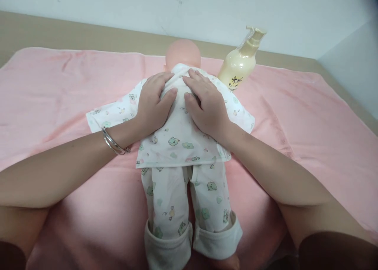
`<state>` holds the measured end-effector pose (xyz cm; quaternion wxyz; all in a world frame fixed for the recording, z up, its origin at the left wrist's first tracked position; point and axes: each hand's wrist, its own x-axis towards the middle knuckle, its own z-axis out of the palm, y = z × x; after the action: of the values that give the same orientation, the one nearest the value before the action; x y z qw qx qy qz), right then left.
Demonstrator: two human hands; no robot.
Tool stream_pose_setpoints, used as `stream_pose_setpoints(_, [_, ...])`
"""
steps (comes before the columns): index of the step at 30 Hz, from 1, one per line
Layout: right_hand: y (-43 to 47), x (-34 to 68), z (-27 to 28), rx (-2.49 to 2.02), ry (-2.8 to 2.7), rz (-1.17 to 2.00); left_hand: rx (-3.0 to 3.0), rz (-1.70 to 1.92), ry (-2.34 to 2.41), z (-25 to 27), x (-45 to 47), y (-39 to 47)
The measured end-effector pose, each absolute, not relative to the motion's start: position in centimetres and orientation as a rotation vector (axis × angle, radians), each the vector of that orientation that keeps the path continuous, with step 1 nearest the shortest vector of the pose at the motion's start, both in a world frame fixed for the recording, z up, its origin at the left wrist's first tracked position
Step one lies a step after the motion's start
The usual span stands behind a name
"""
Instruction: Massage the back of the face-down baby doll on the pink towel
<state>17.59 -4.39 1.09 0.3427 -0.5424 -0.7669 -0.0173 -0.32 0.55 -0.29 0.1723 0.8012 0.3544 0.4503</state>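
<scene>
A baby doll [183, 52] lies face down, the back of its bald head away from me. It wears a white printed top [174, 142] and matching trousers [169, 201] with turned-up cuffs. My left hand [156, 100] rests flat on the left side of the doll's upper back, fingers stretched toward the neck. On the right side of the upper back lies my right hand [208, 104], its fingers also extended. Both palms touch the cloth, and neither hand grips anything. A silver bangle [111, 141] circles my left wrist.
Under the doll spreads a pink blanket [295, 120] over a tan surface [97, 32]. A cream pump bottle [239, 63] with a cow picture stands tilted near the doll's right shoulder area. A pale wall [124, 6] rises behind.
</scene>
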Motion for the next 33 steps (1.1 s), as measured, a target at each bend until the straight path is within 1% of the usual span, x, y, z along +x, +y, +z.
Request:
stream_pose_setpoints(22, [-4.36, 17.72, 0.94, -1.401, -2.012, -0.047, 2.269, 1.288, 1.017, -0.25, -0.29, 0.46])
stream_pose_setpoints(33, [-4.49, 17.59, 1.17, -1.411, -1.991, 0.005, 2.255, 1.267, 0.991, -0.72, -0.41, 1.10])
